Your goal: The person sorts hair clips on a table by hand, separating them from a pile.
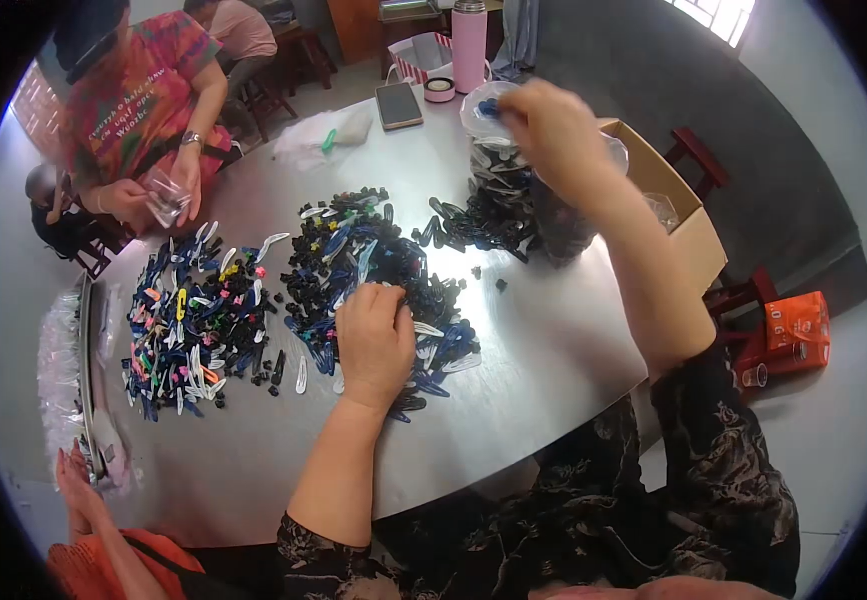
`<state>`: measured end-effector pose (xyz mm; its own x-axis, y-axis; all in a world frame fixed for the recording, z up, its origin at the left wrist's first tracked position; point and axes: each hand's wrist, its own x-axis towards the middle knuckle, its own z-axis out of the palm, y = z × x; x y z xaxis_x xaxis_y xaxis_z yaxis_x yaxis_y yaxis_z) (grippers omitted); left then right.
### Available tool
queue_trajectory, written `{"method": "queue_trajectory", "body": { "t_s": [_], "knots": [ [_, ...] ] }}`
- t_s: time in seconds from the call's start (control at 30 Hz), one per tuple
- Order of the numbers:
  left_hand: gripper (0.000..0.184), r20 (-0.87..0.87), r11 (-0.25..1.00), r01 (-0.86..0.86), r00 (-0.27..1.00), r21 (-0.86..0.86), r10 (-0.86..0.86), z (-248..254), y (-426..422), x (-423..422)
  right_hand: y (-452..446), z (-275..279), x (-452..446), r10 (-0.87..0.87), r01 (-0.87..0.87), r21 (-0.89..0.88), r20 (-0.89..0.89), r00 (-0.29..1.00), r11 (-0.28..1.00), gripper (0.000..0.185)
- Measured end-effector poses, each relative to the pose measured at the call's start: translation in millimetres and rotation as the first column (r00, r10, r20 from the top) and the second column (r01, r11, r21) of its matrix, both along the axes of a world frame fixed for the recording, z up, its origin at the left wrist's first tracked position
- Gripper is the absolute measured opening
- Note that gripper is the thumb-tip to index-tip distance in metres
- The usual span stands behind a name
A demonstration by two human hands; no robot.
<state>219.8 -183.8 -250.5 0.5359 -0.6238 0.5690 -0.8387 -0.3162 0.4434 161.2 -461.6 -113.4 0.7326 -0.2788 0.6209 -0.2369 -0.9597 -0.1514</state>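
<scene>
My left hand (pixel 376 338) rests on a mixed pile of hair clips (pixel 444 345) at the middle of the metal table. Its fingers are curled in, and whatever lies under the tips is hidden. At the back right, my right hand (pixel 554 120) is over the mouth of a clear plastic bag (pixel 476 122), fingers bent together. Dark blue hair clips (pixel 490 107) show at those fingertips. Silver and black clips fill the bag. Beside it, under my right forearm, stands a second clear bag (pixel 566 222) with dark contents.
Another clip pile (pixel 194 330) spreads at left. A person (pixel 149 110) opposite handles a small clear packet (pixel 166 200). A cardboard box (pixel 694 235) stands right of the bags. Behind are a phone (pixel 399 106) and pink bottle (pixel 469 50). Another person's hands (pixel 76 485) are lower left.
</scene>
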Motion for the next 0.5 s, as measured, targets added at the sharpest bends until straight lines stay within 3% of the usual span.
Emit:
{"method": "queue_trajectory", "body": {
  "t_s": [0.03,0.17,0.27,0.33,0.5],
  "knots": [
    [0.016,-0.005,1.0,0.0,1.0,0.002,0.0,0.0,-0.1,-0.1,-8.9,11.2,9.1,-0.111,0.109,-0.053,-0.034,0.993,0.993,0.019],
    [0.016,-0.044,1.0,-0.008,0.999,0.025,0.009,1.4,1.2,-1.5,-28.0,29.6,33.4,-0.218,0.215,-0.038,-0.215,0.952,0.976,0.023],
    [0.016,-0.018,1.0,-0.009,1.0,0.012,0.009,-0.3,1.1,-0.4,-36.2,23.0,34.7,-0.12,0.124,0.01,-0.2,0.972,0.992,0.026],
    [0.016,-0.003,1.0,-0.013,1.0,0.018,0.014,-0.7,1.3,0.6,-22.7,21.7,21.0,-0.044,0.048,0.046,-0.08,0.996,0.998,0.024],
    [0.017,-0.01,1.0,-0.008,1.0,0.016,0.009,-0.3,0.9,0.6,28.7,-5.3,-19.3,0.191,-0.171,0.167,-0.111,0.975,0.971,0.016]
  ]
}}
